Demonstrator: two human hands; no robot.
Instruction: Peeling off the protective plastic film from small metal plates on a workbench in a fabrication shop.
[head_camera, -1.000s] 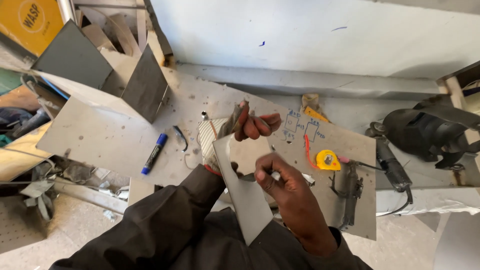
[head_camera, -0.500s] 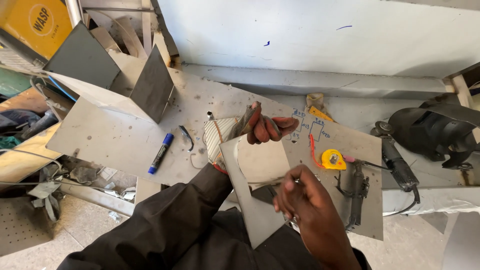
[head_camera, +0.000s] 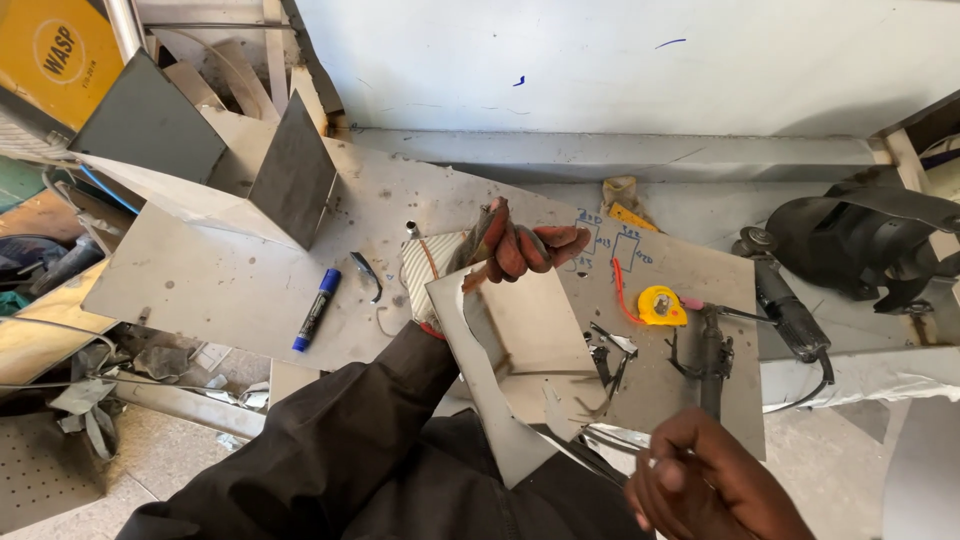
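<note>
My right hand (head_camera: 715, 485) has dropped off the metal sheet (head_camera: 525, 365) since half a second ago and now sits low at the frame edge, fingers curled; I can't tell if its grip pinches anything. My gloved left hand (head_camera: 515, 245) stays clamped on the sheet's top edge, holding it tilted over the bench (head_camera: 230, 280). A yellow box (head_camera: 50, 55) with a round label sits top left.

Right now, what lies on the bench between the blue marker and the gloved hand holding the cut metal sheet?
In the head view, a small dark curved metal scrap lies on the bench between the blue marker and the gloved left hand gripping the cut metal sheet.
</note>
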